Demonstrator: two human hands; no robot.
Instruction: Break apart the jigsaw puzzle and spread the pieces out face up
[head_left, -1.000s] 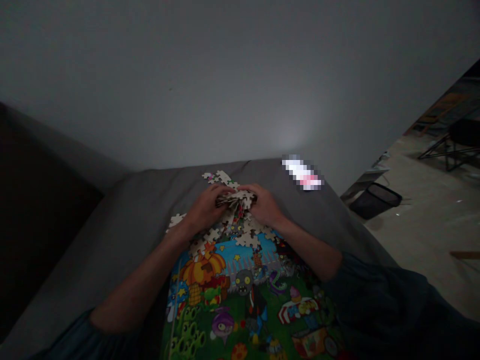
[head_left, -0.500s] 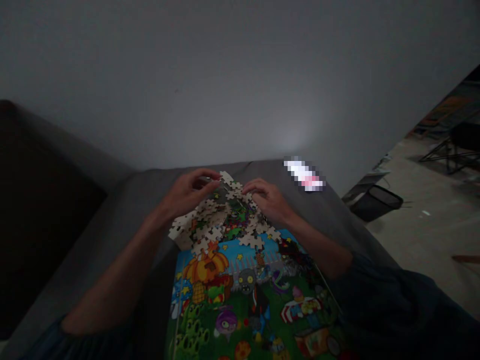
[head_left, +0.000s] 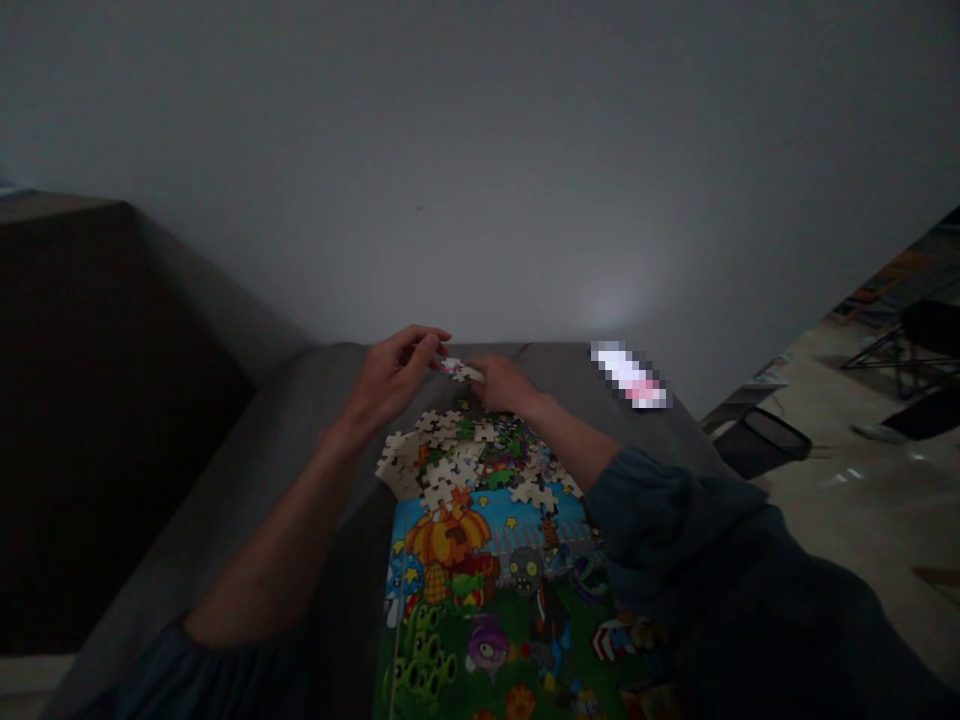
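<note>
Pinching a little clump of puzzle pieces up over the gray couch: the left hand looks clenched on it, while the right hand touches it, can't tell if it's actually gripping. A loose pile sits on the top edge of the box, so one knee shift could send pieces sliding into the couch. Art looks like Plants vs. Zombies, no readable text though. A pixelated blob lies farther along the couch.
</note>
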